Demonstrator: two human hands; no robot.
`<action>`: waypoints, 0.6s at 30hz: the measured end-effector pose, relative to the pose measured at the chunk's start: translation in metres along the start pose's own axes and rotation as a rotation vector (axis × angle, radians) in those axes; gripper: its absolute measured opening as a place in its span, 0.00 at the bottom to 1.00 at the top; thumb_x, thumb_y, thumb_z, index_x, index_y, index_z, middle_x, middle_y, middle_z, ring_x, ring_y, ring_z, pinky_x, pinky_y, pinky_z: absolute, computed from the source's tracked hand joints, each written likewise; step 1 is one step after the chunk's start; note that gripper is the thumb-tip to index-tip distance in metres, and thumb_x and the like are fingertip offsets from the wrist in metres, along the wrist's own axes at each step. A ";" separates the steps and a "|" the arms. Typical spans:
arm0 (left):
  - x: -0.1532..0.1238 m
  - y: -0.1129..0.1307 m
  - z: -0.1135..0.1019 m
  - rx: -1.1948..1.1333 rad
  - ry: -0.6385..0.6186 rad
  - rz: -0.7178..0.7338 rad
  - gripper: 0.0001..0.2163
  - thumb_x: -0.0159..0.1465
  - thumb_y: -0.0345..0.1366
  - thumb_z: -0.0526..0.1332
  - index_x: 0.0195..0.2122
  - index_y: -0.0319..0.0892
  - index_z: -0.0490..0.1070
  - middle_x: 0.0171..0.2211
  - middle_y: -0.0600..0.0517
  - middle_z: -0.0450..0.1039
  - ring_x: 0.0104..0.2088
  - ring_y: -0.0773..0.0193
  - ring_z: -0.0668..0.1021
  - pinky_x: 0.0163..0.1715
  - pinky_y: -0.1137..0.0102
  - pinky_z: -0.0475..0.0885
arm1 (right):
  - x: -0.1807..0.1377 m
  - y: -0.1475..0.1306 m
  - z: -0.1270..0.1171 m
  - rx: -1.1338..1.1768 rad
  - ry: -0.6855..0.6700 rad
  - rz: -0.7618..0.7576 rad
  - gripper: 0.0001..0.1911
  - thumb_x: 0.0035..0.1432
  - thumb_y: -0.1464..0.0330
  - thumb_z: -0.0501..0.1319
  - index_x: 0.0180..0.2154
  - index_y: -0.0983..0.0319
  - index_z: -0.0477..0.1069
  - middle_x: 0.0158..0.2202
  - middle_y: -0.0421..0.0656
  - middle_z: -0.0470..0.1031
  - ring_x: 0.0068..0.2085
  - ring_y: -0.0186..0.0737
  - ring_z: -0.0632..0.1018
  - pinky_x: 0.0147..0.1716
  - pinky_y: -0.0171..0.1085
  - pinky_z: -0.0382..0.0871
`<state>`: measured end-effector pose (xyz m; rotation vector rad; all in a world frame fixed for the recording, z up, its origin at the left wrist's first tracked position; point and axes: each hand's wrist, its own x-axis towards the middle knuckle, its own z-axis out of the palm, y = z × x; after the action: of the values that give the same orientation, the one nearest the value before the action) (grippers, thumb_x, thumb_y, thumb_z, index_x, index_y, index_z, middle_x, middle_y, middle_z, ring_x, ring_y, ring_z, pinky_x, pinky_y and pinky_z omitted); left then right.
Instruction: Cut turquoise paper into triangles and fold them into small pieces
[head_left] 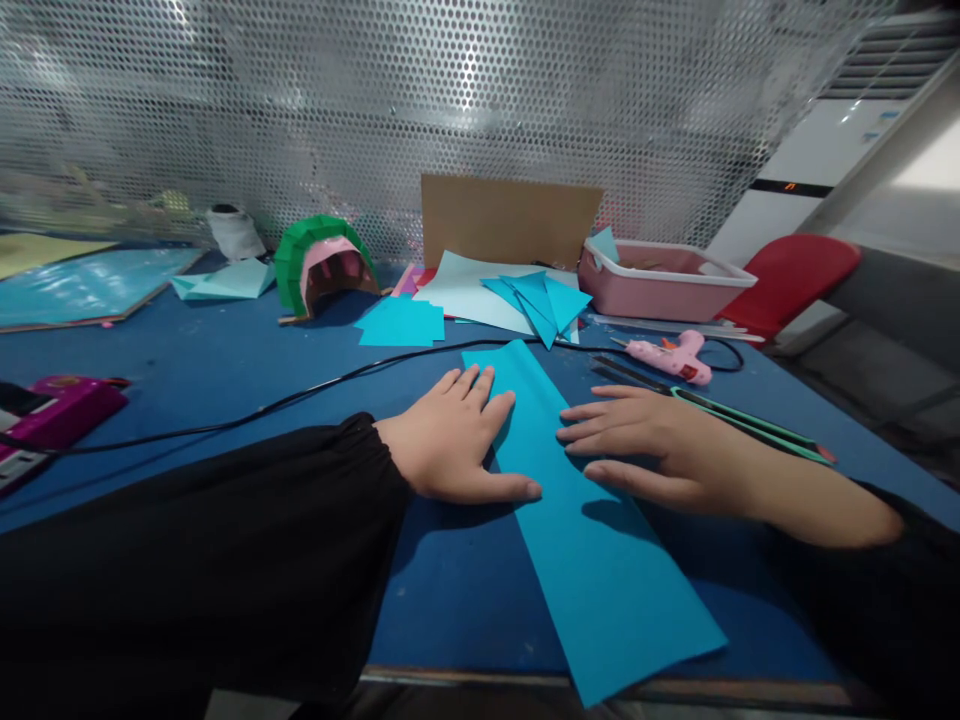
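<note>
- Head view, far left: a glossy purple plastic box [79, 415], cut off by the frame's edge, sits by a thin black cable [300, 398] that snakes across the blue table [465, 590].
- Behind, a pale folded paper [229, 281] lies in sharp angles beside a faceted green arch [319, 235], its hollow lined in pink.
- Left of center, the left hand [457, 440] lies palm down, fingers slightly parted and thumb stretched out, over the left edge of a smooth, matte blue paper strip [592, 570], covering part of that edge.
- At center, the strip lies flat on the table, its far end slightly buckled. Its long axis slants from far left to near right, the near end jutting past the table's front edge.
- The right hand [660, 445] reaches over the strip's right edge, fingers close together, thumb apart, nothing pinched; whether its fingertips touch the paper cannot be told.
- Right, behind that hand, a pink plastic glue gun [679, 355] and green-handled scissors [750, 415] lie before a white-rimmed pink basket [660, 285], its contents hard to make out.
</note>
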<state>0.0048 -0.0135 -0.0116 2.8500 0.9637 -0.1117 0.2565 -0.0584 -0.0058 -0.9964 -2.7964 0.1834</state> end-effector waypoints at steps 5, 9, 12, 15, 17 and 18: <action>0.000 0.000 0.000 -0.005 -0.012 -0.009 0.49 0.55 0.69 0.43 0.67 0.33 0.45 0.67 0.32 0.34 0.66 0.36 0.43 0.62 0.47 0.43 | 0.002 0.009 0.007 0.087 0.063 0.005 0.14 0.63 0.64 0.56 0.45 0.58 0.75 0.46 0.44 0.79 0.53 0.45 0.75 0.54 0.47 0.67; -0.001 0.000 -0.002 -0.018 -0.024 -0.009 0.49 0.55 0.69 0.43 0.67 0.34 0.44 0.67 0.32 0.34 0.66 0.37 0.43 0.62 0.47 0.43 | 0.005 0.013 0.014 0.209 0.182 0.128 0.11 0.61 0.64 0.58 0.42 0.58 0.75 0.43 0.45 0.80 0.47 0.44 0.78 0.47 0.42 0.73; -0.001 -0.001 -0.002 -0.024 -0.026 -0.008 0.49 0.55 0.70 0.42 0.67 0.33 0.44 0.67 0.32 0.34 0.66 0.37 0.44 0.62 0.47 0.43 | 0.007 0.012 0.017 0.266 0.220 0.217 0.10 0.59 0.63 0.60 0.40 0.59 0.74 0.41 0.46 0.79 0.43 0.43 0.79 0.44 0.42 0.73; -0.002 -0.001 -0.001 -0.026 -0.016 -0.007 0.49 0.55 0.69 0.42 0.67 0.33 0.45 0.67 0.32 0.34 0.66 0.37 0.44 0.61 0.47 0.44 | 0.009 0.012 0.018 0.317 0.224 0.266 0.10 0.58 0.63 0.61 0.40 0.59 0.74 0.39 0.46 0.78 0.40 0.42 0.78 0.42 0.41 0.73; -0.002 -0.002 0.000 -0.027 -0.009 -0.005 0.49 0.55 0.69 0.42 0.66 0.33 0.45 0.67 0.31 0.34 0.66 0.36 0.44 0.61 0.47 0.44 | 0.010 0.012 0.018 0.324 0.221 0.266 0.10 0.58 0.63 0.61 0.40 0.59 0.74 0.39 0.45 0.77 0.40 0.42 0.77 0.42 0.41 0.72; -0.001 -0.002 0.001 -0.029 -0.006 -0.002 0.49 0.55 0.69 0.42 0.66 0.33 0.45 0.67 0.32 0.34 0.66 0.36 0.44 0.61 0.46 0.44 | 0.011 0.011 0.018 0.319 0.221 0.261 0.10 0.58 0.63 0.62 0.40 0.59 0.74 0.39 0.45 0.76 0.40 0.42 0.77 0.42 0.41 0.72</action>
<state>0.0022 -0.0127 -0.0125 2.8210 0.9594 -0.1051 0.2513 -0.0436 -0.0245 -1.2093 -2.3389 0.5012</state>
